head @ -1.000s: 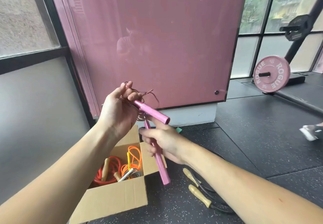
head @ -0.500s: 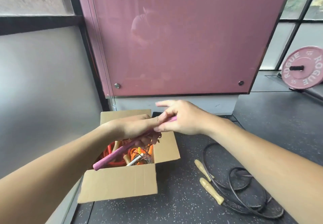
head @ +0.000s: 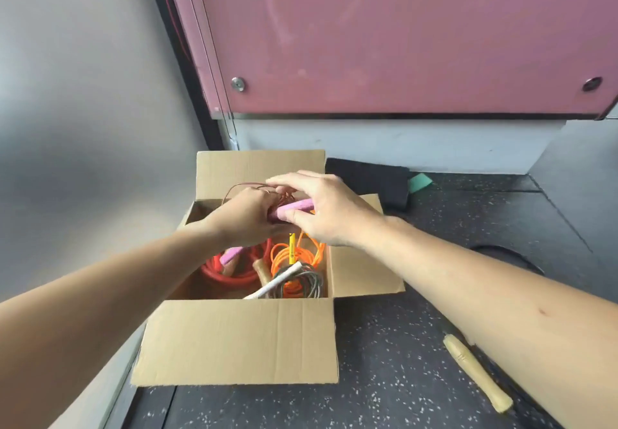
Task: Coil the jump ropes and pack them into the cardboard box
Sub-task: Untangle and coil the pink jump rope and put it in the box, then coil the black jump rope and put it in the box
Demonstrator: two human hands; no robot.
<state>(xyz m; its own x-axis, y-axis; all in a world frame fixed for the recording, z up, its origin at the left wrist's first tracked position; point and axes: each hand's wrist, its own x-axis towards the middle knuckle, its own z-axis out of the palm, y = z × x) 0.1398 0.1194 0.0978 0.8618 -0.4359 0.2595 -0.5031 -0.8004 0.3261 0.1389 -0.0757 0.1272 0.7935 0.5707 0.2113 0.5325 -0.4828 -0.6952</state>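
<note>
An open cardboard box (head: 240,341) stands on the dark floor against the grey wall. Over its opening my left hand (head: 244,218) grips a coiled thin brown jump rope with pink handles (head: 294,209). One pink handle end pokes out below my left wrist. My right hand (head: 331,211) pinches the upper pink handle between thumb and fingers. Inside the box lie a red coiled rope (head: 234,274), an orange coiled rope (head: 294,258) with a yellow handle, and a grey rope with a white handle (head: 281,281).
A wooden handle (head: 475,371) of another rope lies on the floor under my right forearm, with black cord (head: 501,251) beyond the arm. A black mat piece (head: 368,177) and a green scrap (head: 419,183) lie behind the box. A pink panel stands ahead.
Both hands have lowered the pink-handled rope from chest height down over the box opening. My view has tilted down and moved closer to the box.
</note>
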